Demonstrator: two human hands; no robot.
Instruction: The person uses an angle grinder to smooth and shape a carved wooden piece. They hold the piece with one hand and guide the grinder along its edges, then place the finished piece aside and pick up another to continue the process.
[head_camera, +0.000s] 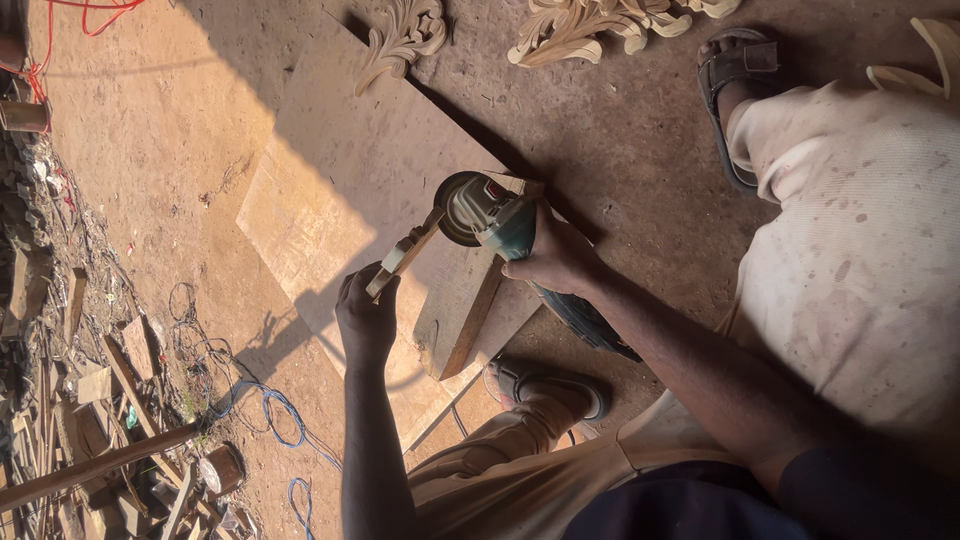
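The left hand (366, 318) is closed around the lower end of a small carved wood piece (405, 252), with the fingers wrapped tight on it, and the piece points up toward 1 o'clock from the hand. Its upper end meets the round disc of an angle grinder (487, 215), which lies just beside it at 2 o'clock. The right hand (553, 255) is clamped on the body of the grinder, the fingers folded over its green housing, and the dark rear part of the tool runs under the wrist toward 4 o'clock. Under both hands lies a thick wooden block (462, 305), tilted, and it rests on a large flat board (340, 170) that lies on the dirt floor (170, 130). Half of the board is in bright sun and the other half is in shadow. At 12 o'clock from the grinder, beyond the board, some pale carved leaf ornaments (585, 28) lie on the floor, and one more carved ornament (405, 38) touches the edge of the board. The person's feet are in sandals, one sandal (735, 95) at 2 o'clock and the other sandal (550, 385) at 5 o'clock from the block. A blue cable (280, 415) curls on the floor at 7 o'clock, near a heap of wood scraps (70, 400) at the left edge.
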